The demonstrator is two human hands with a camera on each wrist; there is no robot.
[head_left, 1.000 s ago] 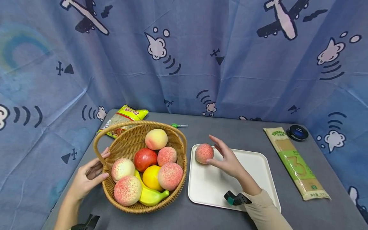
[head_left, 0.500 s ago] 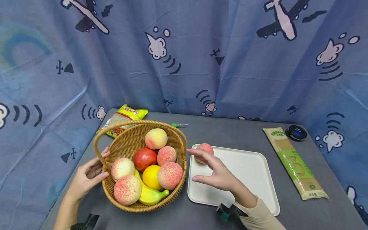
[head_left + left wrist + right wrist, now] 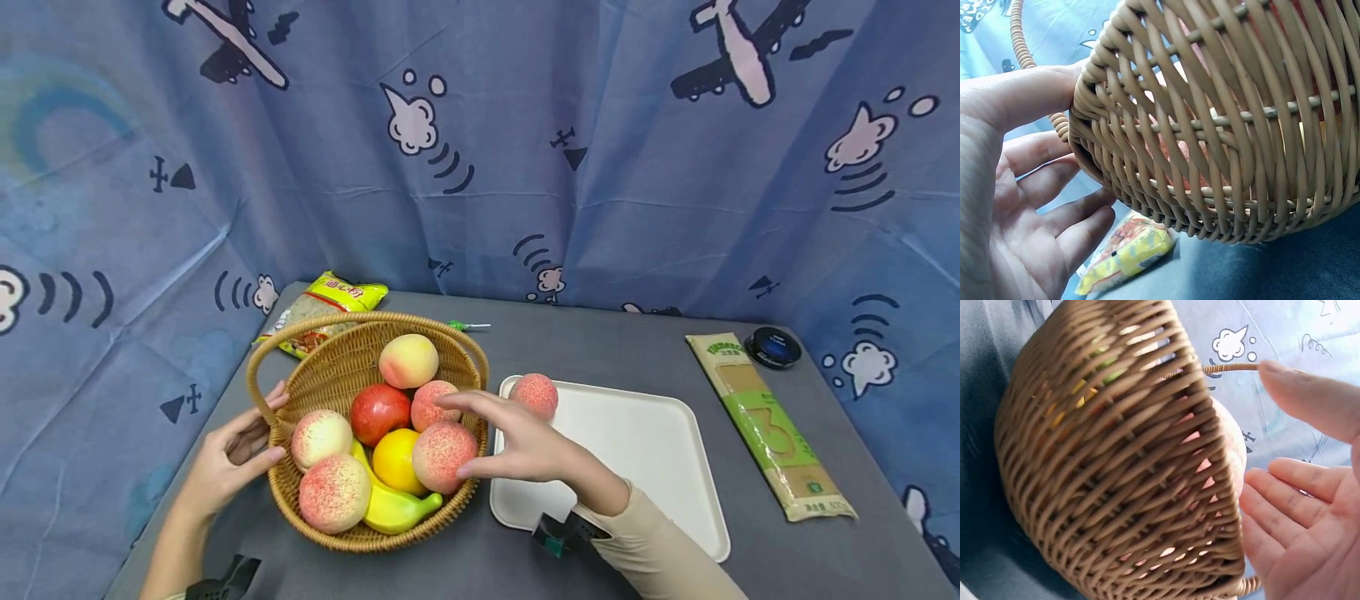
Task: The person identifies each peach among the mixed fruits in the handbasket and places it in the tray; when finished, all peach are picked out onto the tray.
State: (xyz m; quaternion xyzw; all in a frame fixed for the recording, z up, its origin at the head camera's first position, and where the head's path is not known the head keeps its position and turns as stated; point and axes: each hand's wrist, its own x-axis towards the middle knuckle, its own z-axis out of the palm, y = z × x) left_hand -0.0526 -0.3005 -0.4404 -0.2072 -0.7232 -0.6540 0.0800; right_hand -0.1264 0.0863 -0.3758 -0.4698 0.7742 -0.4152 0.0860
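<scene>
A wicker basket [image 3: 360,546] holds several peaches, a red apple [image 3: 380,415], a round yellow fruit [image 3: 396,462] and a banana [image 3: 397,510]. My left hand [image 3: 221,467] holds the basket's left side, its thumb and fingers at the rim by the handle's base. My right hand [image 3: 528,446] reaches over the basket's right rim with thumb and fingers spread about a large peach [image 3: 442,457]. In the right wrist view that peach [image 3: 1230,440] shows above the rim, close to the fingertips. Another peach [image 3: 536,395] sits in the far left corner of the white tray [image 3: 637,450].
A yellow food packet [image 3: 341,293] lies behind the basket, near a small green-handled tool [image 3: 459,326]. To the right of the tray lie a long green-and-beige packet [image 3: 772,425] and a round black object [image 3: 773,347]. A patterned curtain [image 3: 480,167] closes off the table's back.
My right hand has moved away from the peach on the tray and leftward to the large peach in the basket. The left hand and the basket stay put.
</scene>
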